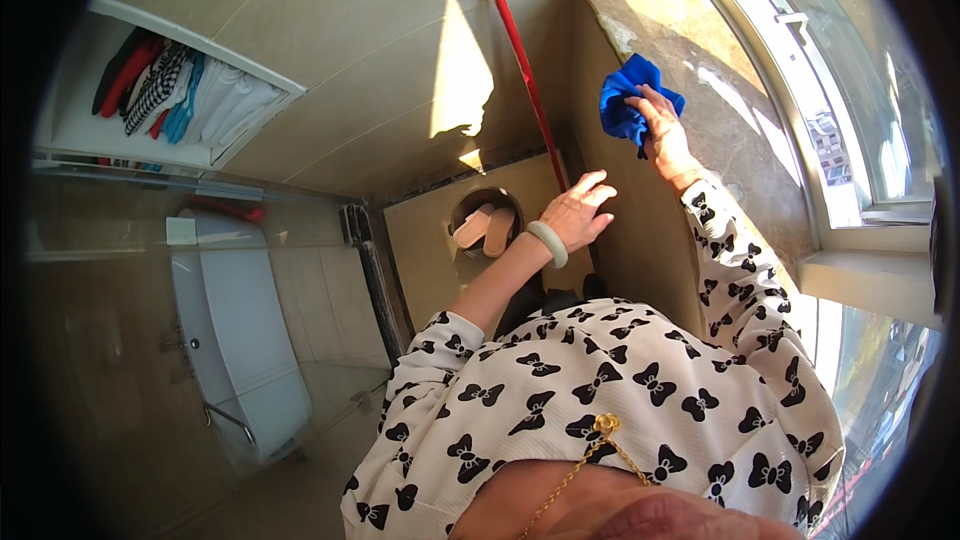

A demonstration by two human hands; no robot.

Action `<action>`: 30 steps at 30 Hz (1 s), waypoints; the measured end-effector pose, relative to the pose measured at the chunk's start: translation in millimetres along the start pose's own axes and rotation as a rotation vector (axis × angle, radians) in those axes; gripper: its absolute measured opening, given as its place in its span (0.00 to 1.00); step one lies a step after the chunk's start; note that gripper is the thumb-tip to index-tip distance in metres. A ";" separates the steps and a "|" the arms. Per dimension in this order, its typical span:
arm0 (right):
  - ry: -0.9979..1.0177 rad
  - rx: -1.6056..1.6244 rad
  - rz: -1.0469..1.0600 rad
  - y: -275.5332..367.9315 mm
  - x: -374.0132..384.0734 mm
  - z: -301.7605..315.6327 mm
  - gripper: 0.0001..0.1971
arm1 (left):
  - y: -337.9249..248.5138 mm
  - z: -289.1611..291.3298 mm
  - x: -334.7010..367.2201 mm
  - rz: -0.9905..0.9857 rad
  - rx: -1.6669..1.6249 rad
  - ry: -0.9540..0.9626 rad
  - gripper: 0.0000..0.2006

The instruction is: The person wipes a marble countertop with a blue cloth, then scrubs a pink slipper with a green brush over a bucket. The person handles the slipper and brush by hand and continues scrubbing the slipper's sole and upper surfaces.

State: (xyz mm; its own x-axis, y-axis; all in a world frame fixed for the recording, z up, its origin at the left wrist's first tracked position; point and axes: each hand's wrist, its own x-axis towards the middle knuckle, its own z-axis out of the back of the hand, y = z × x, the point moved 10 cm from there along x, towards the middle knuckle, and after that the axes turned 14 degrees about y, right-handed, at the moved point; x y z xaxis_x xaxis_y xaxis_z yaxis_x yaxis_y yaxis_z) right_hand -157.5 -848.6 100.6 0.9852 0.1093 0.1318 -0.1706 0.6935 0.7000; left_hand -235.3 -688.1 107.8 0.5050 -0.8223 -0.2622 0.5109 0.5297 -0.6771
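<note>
Head view: right hand (666, 138), fingers curled, grips blue cloth (620, 108) just far and left; left hand (577, 217) farther, half-open, empty.

Sunlight pours through the window (862, 65) on my right, brightening my right hand (664, 133), glaring on the ledge (735, 145) and patching the wall (350, 40). To my left it's dim, perhaps slightly blurred; lines bend toward the black rim.

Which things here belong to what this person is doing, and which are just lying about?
In use:
- blue cloth, gripped by the right hand
- stone window ledge alongside it

Just about:
- red pole
- pink slippers
- clothes in the cabinet
- bathtub
</note>
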 end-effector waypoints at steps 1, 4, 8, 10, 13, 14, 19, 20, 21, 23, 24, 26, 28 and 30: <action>-0.093 -0.103 -0.069 -6.1 -3.5 13.2 0.23 | 3.6 4.3 1.6 -0.004 -0.001 -0.002 0.20; -0.299 0.582 -0.260 -39.5 -5.0 27.7 0.17 | 14.9 29.7 11.6 -0.017 0.073 -0.039 0.20; -0.454 1.115 -0.090 -20.9 17.8 37.5 0.14 | 22.7 66.3 15.8 -0.100 0.074 -0.135 0.17; -0.431 1.264 -0.245 -22.9 33.0 31.9 0.14 | 35.0 70.5 12.6 -0.033 0.079 -0.128 0.17; -0.380 1.249 -0.124 -7.7 64.5 61.6 0.17 | 55.7 51.7 0.8 0.082 0.062 -0.049 0.18; -0.432 1.167 -0.222 -14.0 68.7 71.7 0.16 | 57.9 40.8 -5.9 0.080 0.072 -0.042 0.19; -0.955 0.775 -0.066 10.6 71.3 132.8 0.13 | 73.8 -53.9 -41.4 0.192 -0.026 0.028 0.17; -0.981 0.641 0.012 30.3 76.2 132.8 0.15 | 74.5 -74.2 -51.1 0.219 -0.034 0.043 0.16; -0.984 0.507 0.090 53.9 86.3 128.1 0.17 | 79.9 -87.2 -60.9 0.240 -0.128 0.051 0.16; -0.968 0.229 0.240 98.1 105.2 115.9 0.20 | 88.4 -89.2 -78.1 0.271 -0.140 -0.003 0.15; -0.950 0.101 0.316 118.0 113.7 106.6 0.22 | 92.4 -81.1 -83.9 0.275 -0.100 -0.011 0.15; -0.868 -0.121 0.463 151.6 129.5 88.0 0.26 | 98.9 -42.4 -93.3 0.256 0.008 -0.162 0.13; -0.557 -0.437 0.642 184.4 146.3 56.0 0.27 | 106.0 3.0 -97.2 0.189 -0.202 -0.302 0.10; -0.316 -0.891 0.723 205.4 154.6 22.5 0.27 | 120.5 48.8 -109.9 0.280 -0.107 -0.367 0.11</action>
State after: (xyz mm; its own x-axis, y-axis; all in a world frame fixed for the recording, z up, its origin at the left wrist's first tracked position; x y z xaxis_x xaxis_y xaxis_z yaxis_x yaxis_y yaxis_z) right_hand -40.5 -705.3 280.6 0.5959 0.5848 0.5504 -0.4918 0.8076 -0.3255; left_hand -195.3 -523.7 88.6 0.8357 -0.5125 -0.1974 0.2548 0.6802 -0.6873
